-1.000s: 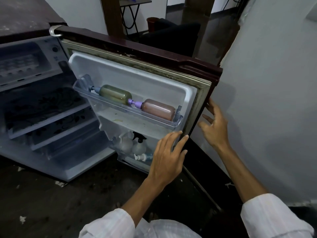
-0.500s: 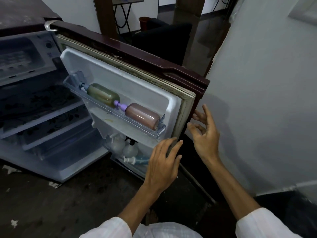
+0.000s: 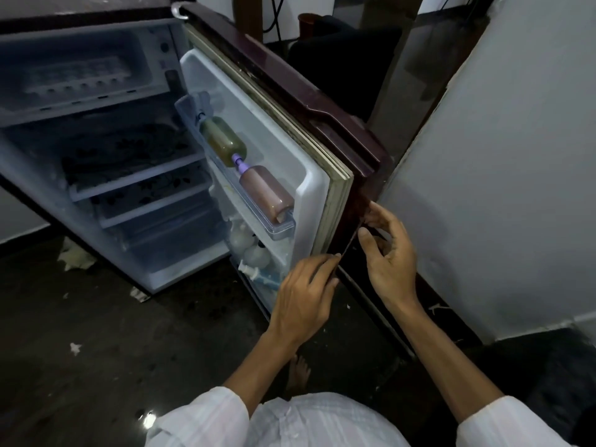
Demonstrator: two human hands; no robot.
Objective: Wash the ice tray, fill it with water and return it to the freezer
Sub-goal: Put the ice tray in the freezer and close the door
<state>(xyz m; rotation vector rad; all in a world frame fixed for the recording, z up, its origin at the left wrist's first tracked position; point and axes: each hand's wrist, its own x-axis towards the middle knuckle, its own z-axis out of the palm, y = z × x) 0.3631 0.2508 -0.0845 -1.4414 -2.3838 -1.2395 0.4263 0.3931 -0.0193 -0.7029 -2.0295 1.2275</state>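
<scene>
A pale ice tray (image 3: 77,77) lies inside the freezer compartment (image 3: 151,59) at the top of a small open fridge. The maroon fridge door (image 3: 335,201) stands part open, its free edge towards me. My left hand (image 3: 303,295) is at the door's lower free corner, with fingers curled over the edge. Just beyond that edge, my right hand (image 3: 390,259) is on the door's outer side, its fingertips touching the maroon face and nothing in it.
The door shelf holds a green bottle (image 3: 222,140) and a brown bottle (image 3: 267,195) lying down, with white bottles below. A pale wall (image 3: 500,188) stands close on the right. Paper scraps (image 3: 75,256) litter the dark floor. My bare foot (image 3: 298,372) is under the hands.
The door has swung in towards the fridge body. Both hands followed its free edge, and the left hand's fingers went from spread flat to curled over the edge.
</scene>
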